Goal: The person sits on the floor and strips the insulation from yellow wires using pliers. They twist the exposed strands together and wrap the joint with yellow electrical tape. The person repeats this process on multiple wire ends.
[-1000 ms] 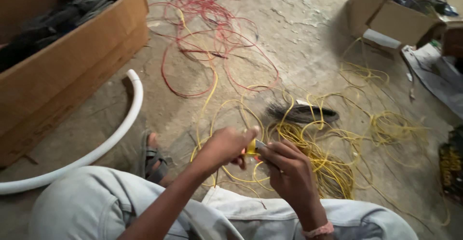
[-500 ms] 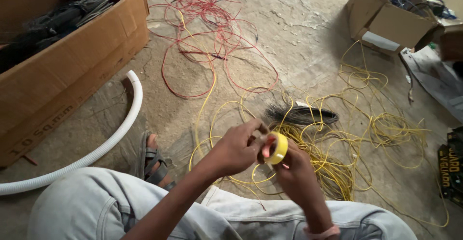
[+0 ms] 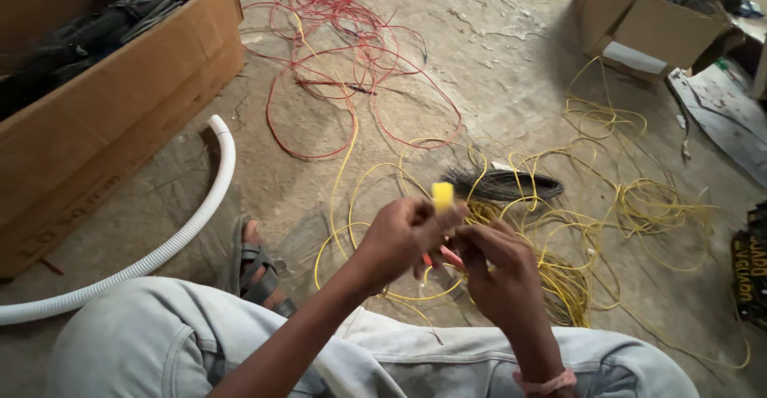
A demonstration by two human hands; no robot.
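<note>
Cardboard box (image 3: 120,118) at my left, white corrugated conduit (image 3: 188,234) curving beside it. Yellow wire (image 3: 575,230) sprawls over the concrete floor (image 3: 511,70) (red wire (image 3: 359,54) farther off). My left hand (image 3: 399,238) pinches a yellow tape roll (image 3: 442,197); my right hand (image 3: 499,270), touching it, grips something red.

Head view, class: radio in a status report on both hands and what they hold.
Left hand and right hand together, pinching a yellow tape roll. Red bit below it, unclear. Yellow wire tangled on floor beyond.
</note>
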